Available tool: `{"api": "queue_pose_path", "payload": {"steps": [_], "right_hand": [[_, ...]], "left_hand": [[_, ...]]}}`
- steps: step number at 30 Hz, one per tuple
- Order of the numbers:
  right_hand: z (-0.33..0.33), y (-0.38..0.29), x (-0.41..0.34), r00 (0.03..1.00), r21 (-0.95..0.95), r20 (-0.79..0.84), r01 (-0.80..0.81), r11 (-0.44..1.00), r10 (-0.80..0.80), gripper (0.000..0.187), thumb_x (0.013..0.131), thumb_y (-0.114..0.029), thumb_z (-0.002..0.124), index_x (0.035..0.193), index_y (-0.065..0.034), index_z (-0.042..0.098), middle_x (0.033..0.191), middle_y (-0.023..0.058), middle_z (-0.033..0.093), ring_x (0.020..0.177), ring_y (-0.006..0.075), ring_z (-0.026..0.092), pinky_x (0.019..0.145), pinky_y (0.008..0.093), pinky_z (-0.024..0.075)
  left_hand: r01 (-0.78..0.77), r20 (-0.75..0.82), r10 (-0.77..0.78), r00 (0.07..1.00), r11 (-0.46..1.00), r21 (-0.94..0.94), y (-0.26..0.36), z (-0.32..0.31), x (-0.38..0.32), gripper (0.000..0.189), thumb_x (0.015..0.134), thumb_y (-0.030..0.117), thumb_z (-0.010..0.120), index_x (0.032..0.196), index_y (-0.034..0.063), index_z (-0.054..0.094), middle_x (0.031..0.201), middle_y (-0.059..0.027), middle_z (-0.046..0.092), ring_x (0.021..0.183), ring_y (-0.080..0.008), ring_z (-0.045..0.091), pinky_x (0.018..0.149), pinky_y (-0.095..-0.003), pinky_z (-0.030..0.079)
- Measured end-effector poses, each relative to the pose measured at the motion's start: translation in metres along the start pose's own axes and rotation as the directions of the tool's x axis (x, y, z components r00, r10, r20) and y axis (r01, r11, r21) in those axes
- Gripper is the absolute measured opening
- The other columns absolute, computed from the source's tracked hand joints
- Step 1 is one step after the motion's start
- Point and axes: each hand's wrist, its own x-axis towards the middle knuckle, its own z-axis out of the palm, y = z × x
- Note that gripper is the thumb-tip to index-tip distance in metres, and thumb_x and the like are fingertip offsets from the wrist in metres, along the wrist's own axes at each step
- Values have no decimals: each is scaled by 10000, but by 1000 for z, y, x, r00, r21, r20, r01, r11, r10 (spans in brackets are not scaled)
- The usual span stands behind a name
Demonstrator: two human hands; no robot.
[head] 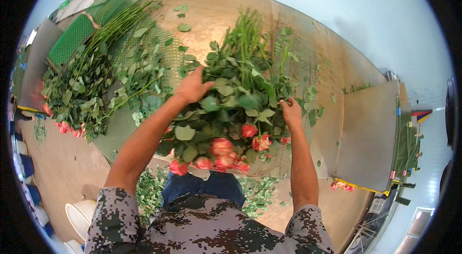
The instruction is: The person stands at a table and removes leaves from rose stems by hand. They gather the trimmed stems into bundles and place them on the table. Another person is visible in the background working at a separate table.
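Observation:
A large heap of cut roses [231, 84] lies on the workbench right before me, with green stems pointing away and red-and-cream blooms [221, 146] hanging towards my body. My left hand [194, 87] is at the left side of the heap, thumb apart from the fingers, over or against the leaves. At the right side of the leaves is my right hand [291, 110], its fingers bent close together. Whether a stem or leaf is between those fingers is too small to tell. The foliage in the middle is partly blurred.
Another pile of roses [81, 84] lies at the left, beside a green mesh panel [71, 41]. Loose leaves are scattered over the bench [321, 73] and floor [260, 194]. A grey upright panel [368, 135] stands at the right. A white bucket [79, 214] is at lower left.

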Motion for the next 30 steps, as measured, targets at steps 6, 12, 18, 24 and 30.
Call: {"api": "queue_pose_path", "payload": {"steps": [6,12,18,24,30], "right_hand": [[15,25,-24,997,-29,77,21,999,-19,650,837,-364,615,1282,79,447,1197,249,562,1074,319,570,912,385,437],[12,27,-32,999,11,39,-7,1000,7,659,783,-274,621,1285,111,438,1263,275,512,1170,361,507,974,394,394],[-53,20,-70,974,700,116,-221,679,197,458,796,-228,590,1176,24,550,1101,133,594,963,259,588,822,378,484],[-67,49,-87,906,842,179,-343,417,384,351,820,-264,553,1091,-45,594,990,90,635,861,236,613,793,378,506],[-59,10,-120,948,931,91,-189,312,304,348,866,-313,510,1088,-63,606,1023,58,638,906,229,603,815,370,487]], "left_hand": [[-88,-215,63,975,990,-110,34,-25,-39,500,841,276,622,1245,19,481,1210,-211,532,1129,-360,506,958,-416,403],[-226,-247,192,950,967,-120,93,-25,-70,392,853,186,595,1203,26,521,1177,-185,552,1130,-350,501,970,-399,388],[-296,-137,265,954,900,-320,127,-16,-105,336,872,109,570,1191,8,536,1146,-153,594,1087,-270,558,949,-351,418],[-274,56,357,932,800,-533,165,22,-122,381,875,196,568,1196,-6,533,1149,-188,590,1062,-310,576,916,-367,441],[-165,285,366,886,822,-545,193,110,-106,609,864,267,613,1332,-32,363,1167,-237,568,1077,-371,556,909,-373,439]]}}
